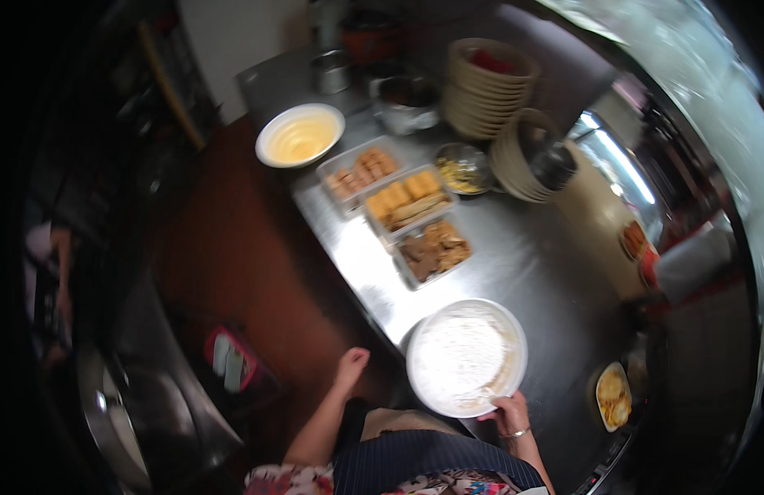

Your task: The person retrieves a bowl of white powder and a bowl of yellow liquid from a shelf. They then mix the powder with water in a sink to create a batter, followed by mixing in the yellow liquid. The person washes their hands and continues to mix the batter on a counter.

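My right hand grips the near rim of a round white bowl, its thumb over the edge. White powder that looks like flour fills the bowl's bottom, with a beige smear along one side. My left hand hangs left of the bowl, past the edge of the steel table; its fingers are curled together and nothing shows in them. Beyond the bowl stand three clear containers: one with brown pieces of food, one with golden blocks and one with pinkish-orange rolls.
At the table's far left corner sits a white bowl of yellow liquid. A metal bowl with yellow strips and stacked beige bowls stand farther back. A plate of food lies right. Another person's arm shows far left.
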A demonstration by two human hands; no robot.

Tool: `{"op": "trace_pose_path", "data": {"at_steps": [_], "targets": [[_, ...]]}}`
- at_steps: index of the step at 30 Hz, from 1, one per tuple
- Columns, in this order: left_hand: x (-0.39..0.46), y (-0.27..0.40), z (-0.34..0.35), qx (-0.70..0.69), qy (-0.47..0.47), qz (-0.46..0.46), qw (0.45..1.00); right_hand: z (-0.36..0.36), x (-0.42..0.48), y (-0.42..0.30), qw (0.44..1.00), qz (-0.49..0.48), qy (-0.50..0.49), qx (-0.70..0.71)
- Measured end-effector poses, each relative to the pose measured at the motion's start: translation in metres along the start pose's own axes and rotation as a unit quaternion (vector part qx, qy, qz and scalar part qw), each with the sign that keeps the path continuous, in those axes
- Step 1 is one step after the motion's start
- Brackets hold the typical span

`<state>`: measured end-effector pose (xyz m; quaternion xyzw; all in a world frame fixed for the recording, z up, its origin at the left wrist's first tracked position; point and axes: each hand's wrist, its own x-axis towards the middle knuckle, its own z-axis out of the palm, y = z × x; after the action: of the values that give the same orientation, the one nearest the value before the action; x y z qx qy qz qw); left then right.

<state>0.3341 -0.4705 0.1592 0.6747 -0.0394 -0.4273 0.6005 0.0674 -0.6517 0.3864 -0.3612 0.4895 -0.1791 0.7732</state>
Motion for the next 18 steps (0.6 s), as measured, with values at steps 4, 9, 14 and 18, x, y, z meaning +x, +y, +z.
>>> {"op": "trace_pose_path", "data": {"at_steps": [4, 9, 14, 18], "targets": [[-0.064, 0.096, -0.008, -0.056, 0.053, -0.012, 0.997, 0.032, 0.018, -0.006, 0.994, 0.049, -0.093, -0.040], [-0.126, 0.161, 0.003, -0.238, -0.098, 0.050, 0.965, 0.073, 0.032, -0.004, 0.979, 0.054, -0.162, -0.108], [-0.147, 0.186, 0.020, -0.215, -0.079, 0.073, 0.971, 0.091, 0.037, 0.009, 0.969, 0.080, -0.185, -0.142], [-0.139, 0.151, 0.000, -0.237, 0.008, 0.024, 0.971, 0.111, 0.047, 0.018, 0.954, 0.076, -0.234, -0.169]]}}
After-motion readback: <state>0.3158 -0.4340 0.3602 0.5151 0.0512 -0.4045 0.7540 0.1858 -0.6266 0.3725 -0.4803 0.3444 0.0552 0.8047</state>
